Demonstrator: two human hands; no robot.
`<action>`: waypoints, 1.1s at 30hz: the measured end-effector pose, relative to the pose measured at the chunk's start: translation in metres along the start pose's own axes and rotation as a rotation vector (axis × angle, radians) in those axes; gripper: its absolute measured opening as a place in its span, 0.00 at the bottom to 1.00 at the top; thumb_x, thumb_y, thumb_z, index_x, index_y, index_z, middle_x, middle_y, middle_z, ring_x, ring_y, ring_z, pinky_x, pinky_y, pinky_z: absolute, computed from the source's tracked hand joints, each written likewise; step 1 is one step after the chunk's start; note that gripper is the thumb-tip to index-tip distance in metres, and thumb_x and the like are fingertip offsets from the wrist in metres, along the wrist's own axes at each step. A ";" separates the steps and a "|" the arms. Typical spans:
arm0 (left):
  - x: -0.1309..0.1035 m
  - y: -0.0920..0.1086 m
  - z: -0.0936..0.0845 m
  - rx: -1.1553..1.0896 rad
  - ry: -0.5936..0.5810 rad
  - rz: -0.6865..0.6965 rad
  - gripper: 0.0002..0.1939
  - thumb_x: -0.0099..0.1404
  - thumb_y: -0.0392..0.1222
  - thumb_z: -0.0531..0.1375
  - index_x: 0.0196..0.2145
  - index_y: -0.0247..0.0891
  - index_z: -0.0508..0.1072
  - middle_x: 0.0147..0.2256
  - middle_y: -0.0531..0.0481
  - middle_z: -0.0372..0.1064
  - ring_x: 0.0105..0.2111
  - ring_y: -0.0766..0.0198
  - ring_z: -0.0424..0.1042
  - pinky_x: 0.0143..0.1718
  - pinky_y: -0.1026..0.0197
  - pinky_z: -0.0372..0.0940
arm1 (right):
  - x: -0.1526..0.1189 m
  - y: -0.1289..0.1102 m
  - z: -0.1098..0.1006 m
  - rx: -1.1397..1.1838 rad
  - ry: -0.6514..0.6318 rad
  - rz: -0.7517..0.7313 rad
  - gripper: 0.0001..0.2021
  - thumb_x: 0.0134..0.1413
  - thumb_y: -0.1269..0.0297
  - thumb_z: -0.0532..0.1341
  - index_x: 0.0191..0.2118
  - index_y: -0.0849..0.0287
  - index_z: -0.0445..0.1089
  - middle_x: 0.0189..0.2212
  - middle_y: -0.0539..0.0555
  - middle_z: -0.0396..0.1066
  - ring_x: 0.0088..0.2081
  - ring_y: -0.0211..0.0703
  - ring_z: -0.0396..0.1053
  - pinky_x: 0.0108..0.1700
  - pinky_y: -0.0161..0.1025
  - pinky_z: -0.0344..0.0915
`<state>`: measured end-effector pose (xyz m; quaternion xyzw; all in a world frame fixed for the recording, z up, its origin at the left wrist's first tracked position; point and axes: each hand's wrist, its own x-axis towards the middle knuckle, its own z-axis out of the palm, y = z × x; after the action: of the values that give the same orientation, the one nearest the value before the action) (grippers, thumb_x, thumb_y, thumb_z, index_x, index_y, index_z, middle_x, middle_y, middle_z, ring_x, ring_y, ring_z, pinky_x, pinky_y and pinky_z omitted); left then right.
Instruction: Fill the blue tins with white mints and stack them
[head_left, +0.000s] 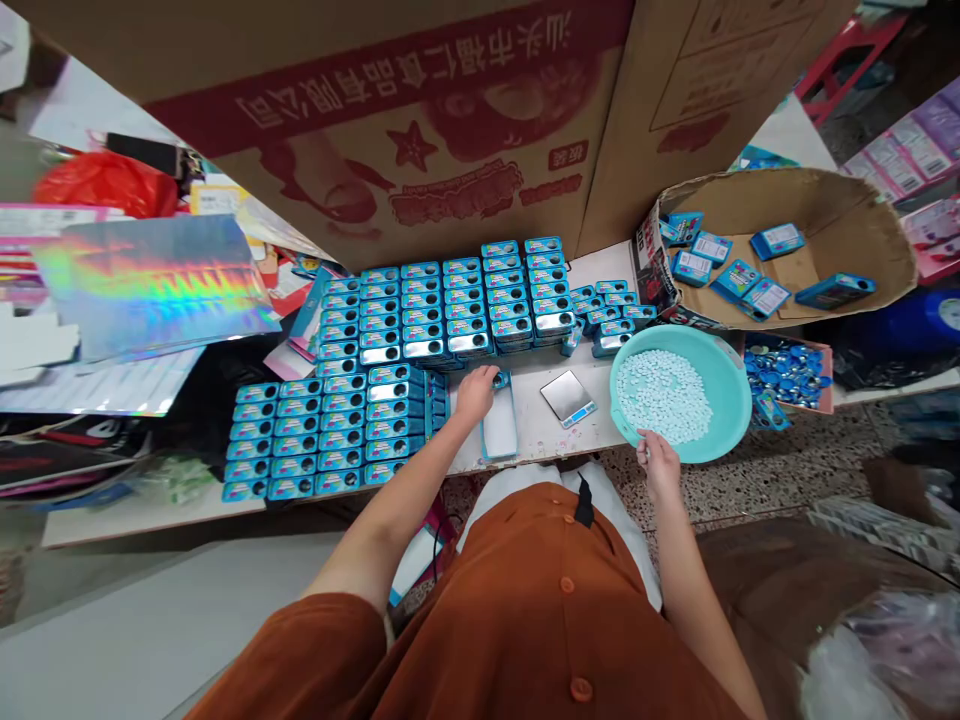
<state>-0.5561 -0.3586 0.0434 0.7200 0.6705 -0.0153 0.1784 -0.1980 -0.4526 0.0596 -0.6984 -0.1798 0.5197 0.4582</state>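
Note:
Beside the stacked boxes, my left hand [475, 396] reaches to the far end of a white tray with blue edges [499, 428]. Its fingers close around a small blue tin [501, 379], partly hidden by them. My right hand [660, 462] is at the near rim of a turquoise basin [729, 400], fingers pinched together; what they hold, if anything, is too small to name. Small white tablets [664, 392] lie heaped in the basin. Between my hands sits a small digital scale [568, 398] with a bare silver plate.
Rows of blue boxes with round dark openings [322, 430] fill the table's left. More blue tins [611, 315] stand behind the basin. A cut carton [817, 220] holds several blue boxes; a smaller box [787, 372] holds blue and silver pieces. A large carton [450, 120] blocks the back.

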 end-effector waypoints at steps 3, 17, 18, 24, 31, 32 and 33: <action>0.001 -0.005 0.002 -0.019 -0.031 0.034 0.23 0.57 0.29 0.55 0.51 0.41 0.66 0.48 0.44 0.68 0.49 0.52 0.67 0.48 0.54 0.62 | 0.001 -0.005 0.002 -0.004 0.013 -0.010 0.20 0.43 0.50 0.65 0.35 0.63 0.72 0.21 0.44 0.60 0.20 0.28 0.51 0.22 0.30 0.46; 0.014 -0.013 0.028 -0.030 0.027 -0.088 0.23 0.61 0.36 0.58 0.55 0.44 0.65 0.50 0.42 0.66 0.51 0.49 0.64 0.52 0.50 0.59 | 0.020 0.009 0.098 -0.157 -0.259 0.141 0.21 0.45 0.45 0.61 0.19 0.58 0.58 0.14 0.43 0.53 0.16 0.29 0.47 0.19 0.31 0.43; 0.016 -0.016 0.030 -0.039 0.039 -0.129 0.24 0.61 0.38 0.59 0.55 0.43 0.64 0.50 0.41 0.66 0.51 0.48 0.64 0.52 0.49 0.59 | 0.028 0.016 0.116 -0.214 -0.308 0.148 0.20 0.46 0.45 0.59 0.20 0.58 0.61 0.14 0.43 0.52 0.16 0.30 0.47 0.19 0.31 0.44; 0.016 -0.041 0.061 -0.283 0.139 -0.347 0.33 0.53 0.37 0.65 0.56 0.41 0.61 0.50 0.40 0.65 0.51 0.49 0.66 0.51 0.51 0.63 | 0.077 0.061 0.219 -0.557 -0.499 -0.030 0.15 0.54 0.60 0.54 0.36 0.60 0.75 0.32 0.54 0.76 0.36 0.42 0.71 0.40 0.37 0.66; 0.004 -0.036 0.115 -0.565 0.340 -0.587 0.28 0.50 0.44 0.67 0.48 0.37 0.65 0.45 0.43 0.69 0.49 0.52 0.69 0.50 0.52 0.65 | 0.083 0.070 0.267 -1.191 -0.678 -0.238 0.20 0.63 0.65 0.47 0.58 0.56 0.64 0.48 0.58 0.73 0.49 0.46 0.71 0.50 0.38 0.62; 0.005 -0.035 0.119 -0.552 0.337 -0.580 0.27 0.51 0.45 0.67 0.47 0.37 0.66 0.45 0.42 0.70 0.49 0.52 0.69 0.50 0.52 0.65 | 0.081 0.069 0.269 -1.253 -0.704 -0.266 0.21 0.64 0.65 0.46 0.60 0.56 0.62 0.47 0.58 0.74 0.47 0.47 0.72 0.49 0.38 0.63; 0.006 -0.034 0.121 -0.529 0.335 -0.578 0.25 0.52 0.46 0.66 0.46 0.37 0.67 0.45 0.42 0.70 0.49 0.52 0.69 0.50 0.52 0.65 | 0.079 0.068 0.271 -1.304 -0.722 -0.285 0.21 0.64 0.65 0.45 0.61 0.55 0.60 0.46 0.58 0.75 0.46 0.47 0.72 0.48 0.39 0.63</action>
<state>-0.5621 -0.3851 -0.0797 0.4243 0.8453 0.2251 0.2342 -0.4237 -0.3075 -0.0516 -0.5842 -0.6780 0.4404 -0.0719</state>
